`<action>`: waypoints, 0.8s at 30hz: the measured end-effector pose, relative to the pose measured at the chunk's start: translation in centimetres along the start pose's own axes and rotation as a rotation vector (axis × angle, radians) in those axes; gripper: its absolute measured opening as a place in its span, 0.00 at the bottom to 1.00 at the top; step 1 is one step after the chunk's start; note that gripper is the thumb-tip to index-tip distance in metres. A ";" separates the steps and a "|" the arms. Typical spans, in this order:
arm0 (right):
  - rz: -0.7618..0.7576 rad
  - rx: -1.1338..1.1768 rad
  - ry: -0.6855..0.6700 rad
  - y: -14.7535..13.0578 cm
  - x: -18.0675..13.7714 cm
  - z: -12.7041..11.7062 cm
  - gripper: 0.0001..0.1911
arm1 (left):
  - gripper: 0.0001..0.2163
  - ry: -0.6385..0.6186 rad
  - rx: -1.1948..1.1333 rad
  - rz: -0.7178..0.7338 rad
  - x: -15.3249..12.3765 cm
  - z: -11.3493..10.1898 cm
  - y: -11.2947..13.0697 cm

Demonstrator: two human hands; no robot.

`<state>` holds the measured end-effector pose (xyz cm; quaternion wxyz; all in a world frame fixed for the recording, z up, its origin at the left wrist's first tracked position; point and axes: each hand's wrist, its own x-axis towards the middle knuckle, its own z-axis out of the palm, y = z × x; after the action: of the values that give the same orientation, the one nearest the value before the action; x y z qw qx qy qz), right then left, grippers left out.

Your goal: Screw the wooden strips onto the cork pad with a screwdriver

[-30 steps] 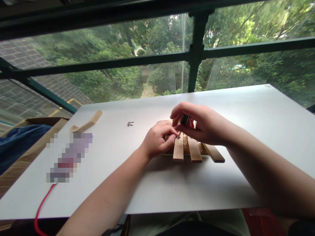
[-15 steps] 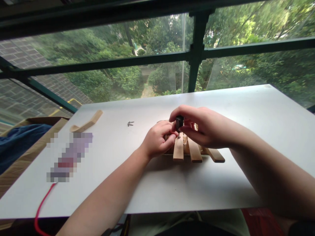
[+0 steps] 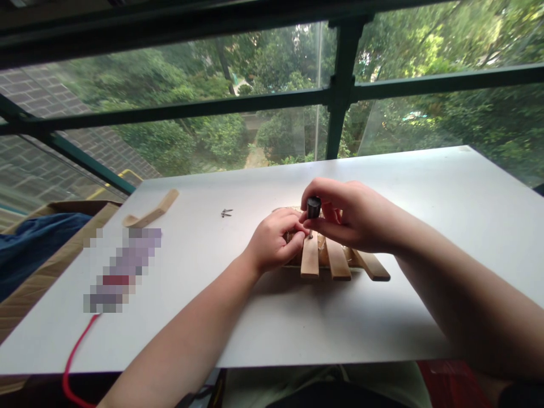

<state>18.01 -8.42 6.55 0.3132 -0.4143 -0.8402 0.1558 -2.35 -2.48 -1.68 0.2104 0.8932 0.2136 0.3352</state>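
A small wooden piece made of several flat slats (image 3: 338, 263) lies on the white table (image 3: 297, 317) in the middle. My right hand (image 3: 351, 218) is closed round a short black-handled screwdriver (image 3: 313, 207), held upright with its tip on the left slat. My left hand (image 3: 272, 241) is curled, its fingers pinched against the slats right beside the tip. Whether a screw sits under the tip is hidden.
Loose small screws (image 3: 226, 213) lie on the table left of the hands. A curved wooden slat (image 3: 151, 215) rests at the far left, near a blurred object with a red cord (image 3: 74, 354). A cardboard box with blue cloth (image 3: 38, 243) stands beside the table's left edge.
My right hand has turned the screwdriver: its black handle went from tilted and half hidden to upright and plainly showing. The left hand and slats stayed in place.
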 end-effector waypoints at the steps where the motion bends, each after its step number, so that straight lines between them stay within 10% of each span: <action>1: 0.005 -0.001 0.007 0.0 0.0 0.1 0.08 | 0.06 -0.003 -0.007 0.000 0.0 0.0 0.0; 17: 0.076 0.157 -0.134 -0.5 -0.5 0.4 0.30 | 0.04 -0.001 -0.012 0.030 0.1 0.1 -0.1; 24: 0.072 0.110 -0.050 0.3 -0.3 1.6 0.19 | 0.07 -0.016 0.006 0.017 0.0 0.1 -0.1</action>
<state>17.31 -8.50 5.06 0.3087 -0.4224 -0.8226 0.2229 -2.31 -2.42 -1.88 0.2065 0.8982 0.2054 0.3292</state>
